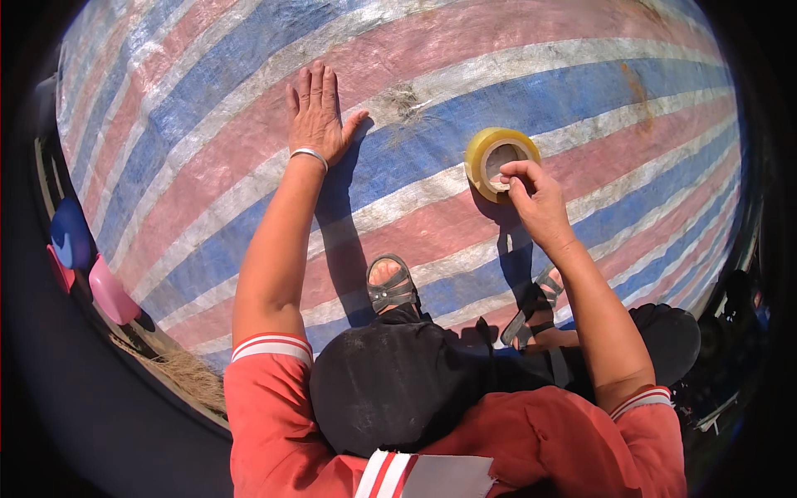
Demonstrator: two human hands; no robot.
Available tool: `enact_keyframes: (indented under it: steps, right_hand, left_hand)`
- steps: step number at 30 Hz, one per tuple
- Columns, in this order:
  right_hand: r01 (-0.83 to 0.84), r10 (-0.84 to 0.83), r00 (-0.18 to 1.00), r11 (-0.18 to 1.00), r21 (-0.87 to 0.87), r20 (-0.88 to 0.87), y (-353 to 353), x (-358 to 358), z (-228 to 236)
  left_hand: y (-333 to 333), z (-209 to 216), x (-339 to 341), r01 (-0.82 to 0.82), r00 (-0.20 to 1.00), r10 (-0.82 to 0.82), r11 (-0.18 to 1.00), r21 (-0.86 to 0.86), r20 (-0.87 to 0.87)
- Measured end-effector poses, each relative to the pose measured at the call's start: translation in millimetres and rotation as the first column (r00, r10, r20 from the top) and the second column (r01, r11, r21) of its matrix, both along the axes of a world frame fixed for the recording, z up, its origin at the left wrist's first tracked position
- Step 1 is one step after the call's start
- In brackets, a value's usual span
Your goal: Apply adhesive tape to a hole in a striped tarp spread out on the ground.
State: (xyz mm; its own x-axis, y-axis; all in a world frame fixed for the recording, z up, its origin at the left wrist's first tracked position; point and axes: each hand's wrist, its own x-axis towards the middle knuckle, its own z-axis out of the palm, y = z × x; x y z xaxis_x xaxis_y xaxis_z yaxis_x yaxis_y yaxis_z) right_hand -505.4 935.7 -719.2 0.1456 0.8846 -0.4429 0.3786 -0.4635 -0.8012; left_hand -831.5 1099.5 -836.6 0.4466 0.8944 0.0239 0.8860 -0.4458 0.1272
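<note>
A striped red, white and blue woven plastic sheet (398, 162) spreads out in front of me. My left hand (318, 124) rests palm down on it, fingers stretched forward and thumb out to the side; a silver bangle circles the wrist. To the right is a thick roll of clear yellowish packing tape (475, 163) with a pale cardboard core. My right hand (538, 199) pinches the roll at its near right rim, the fingertips reaching into the core's opening. A small pale scrap shows by those fingertips. The roll casts a shadow toward me.
My sandalled left foot (390, 284) and right foot (538, 311) are on the sheet between my arms. Blue (71, 234) and pink (112, 290) plastic objects stand beyond the sheet's left edge, near dry straw (187, 373). Dark clutter lies at the far right.
</note>
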Motion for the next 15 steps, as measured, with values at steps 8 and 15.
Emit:
enact_keyframes:
  steps: [8,15]
  right_hand:
    - [-0.699,0.539,0.554,0.715,0.003,0.634,-4.2,12.5,-9.2]
    - [-0.846,0.649,0.342,0.528,-0.078,0.68,0.5,30.4,-48.6]
  left_hand:
    - [-83.5,116.6,-45.8,-0.294,0.789,-0.089,0.814,-0.501,-0.608]
    - [-43.6,143.9,62.9,0.166,0.984,-0.024,0.455,-0.875,0.174]
